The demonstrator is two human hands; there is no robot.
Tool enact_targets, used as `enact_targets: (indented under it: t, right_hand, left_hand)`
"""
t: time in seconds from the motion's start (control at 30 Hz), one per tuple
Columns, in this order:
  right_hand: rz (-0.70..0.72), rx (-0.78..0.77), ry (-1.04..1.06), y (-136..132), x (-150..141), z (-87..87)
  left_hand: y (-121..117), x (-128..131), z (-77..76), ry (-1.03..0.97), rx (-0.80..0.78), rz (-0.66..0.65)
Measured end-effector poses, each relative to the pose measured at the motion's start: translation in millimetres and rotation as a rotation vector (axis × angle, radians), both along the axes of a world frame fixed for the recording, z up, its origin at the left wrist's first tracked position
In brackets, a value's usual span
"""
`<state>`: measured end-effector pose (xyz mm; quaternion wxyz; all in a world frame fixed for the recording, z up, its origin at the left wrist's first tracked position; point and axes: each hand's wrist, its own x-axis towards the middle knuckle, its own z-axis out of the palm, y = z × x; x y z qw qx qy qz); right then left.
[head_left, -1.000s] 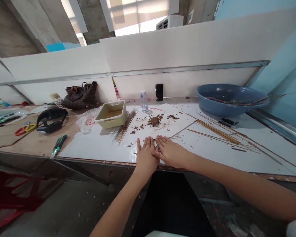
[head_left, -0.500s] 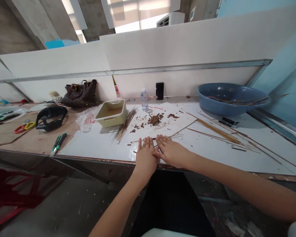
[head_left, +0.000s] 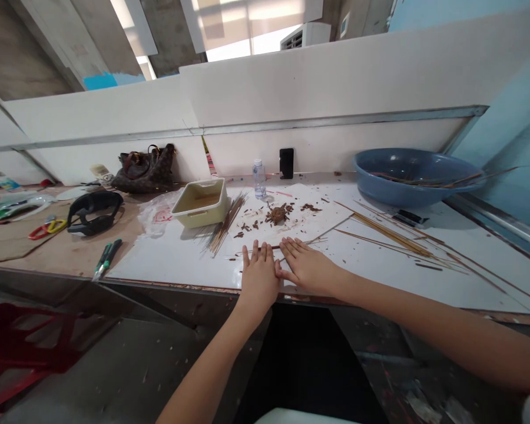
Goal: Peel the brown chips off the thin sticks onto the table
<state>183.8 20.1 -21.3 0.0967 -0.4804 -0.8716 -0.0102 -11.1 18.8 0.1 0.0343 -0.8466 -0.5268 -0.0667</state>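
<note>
Your left hand [head_left: 259,274] and right hand [head_left: 307,268] lie flat and released, side by side, grasping nothing, fingertips at a thin wooden stick [head_left: 277,247] on the white board [head_left: 168,265], lower centre.

No words, brands or numbers could be read clearly. The plastic bag [head_left: 159,215] on the desk [head_left: 66,250] bore a red printed mark, too blurred and creased to make out. The brown handbag [head_left: 145,172] carried a repeating pattern that looked like a monogram, but it was too small to read. The water bottle [head_left: 259,179] showed no legible lettering.
</note>
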Motion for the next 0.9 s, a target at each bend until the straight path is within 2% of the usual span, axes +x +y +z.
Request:
enact_targets:
  t: [0.1, 0.3, 0.57, 0.8, 0.9]
  right_hand:
    - [-0.015, -0.021, -0.007, 1, 0, 1.9]
    - [-0.051, -0.058, -0.013, 30, -1, 13.9]
    - [0.009, 0.011, -0.006, 1, 7, -4.2]
    - [-0.044, -0.049, -0.048, 29, 1, 15.2]
    - [-0.036, -0.051, -0.055, 23, 2, 16.0]
  left_hand:
    - [1, -4, 3.1, 0.004, -0.026, -0.014]
    - [27, 5, 14.6, -0.013, -0.052, 0.025]
    - [-6, -10, -0.2, -0.052, 0.014, 0.017]
    - [24, 1, 14.4, -0.063, -0.064, 0.061]
    - [19, -1, 16.0, -0.061, -0.063, 0.047]
